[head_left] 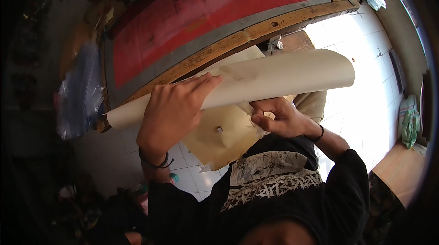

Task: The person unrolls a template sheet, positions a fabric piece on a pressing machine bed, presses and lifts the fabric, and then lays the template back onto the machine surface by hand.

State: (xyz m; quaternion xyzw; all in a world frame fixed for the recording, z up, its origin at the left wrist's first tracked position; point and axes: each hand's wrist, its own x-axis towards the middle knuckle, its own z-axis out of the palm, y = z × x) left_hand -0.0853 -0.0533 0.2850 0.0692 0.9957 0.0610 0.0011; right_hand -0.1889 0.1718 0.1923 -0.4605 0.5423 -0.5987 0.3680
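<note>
Tiled floor: the white tiles glare so strongly at right of the frame that detail is washed out; they extend beyond the sheet's right end, giving it room on that side, while the lower left sinks into shadow and its clutter is hard to make out
Framed panel: the red and grey panel at the top is cut off by the upper edge; its wooden rim runs close above the sheet in view, leaving little room there
Rolled sheet: the cream sheet spans the middle of the frame, smooth and curved like a tube, with a faint brownish smudge near the fingers; its inside and underside are hidden
Yellowish piece: the piece below centre has a small dark spot and ragged edges, its top covered by the sheet
Left hand: the hand lies over the sheet, fingers extended, not wrapped round it
Right hand: the hand is by the sheet's lower edge, fingers curled inward; whether they pinch anything cannot be told
</note>
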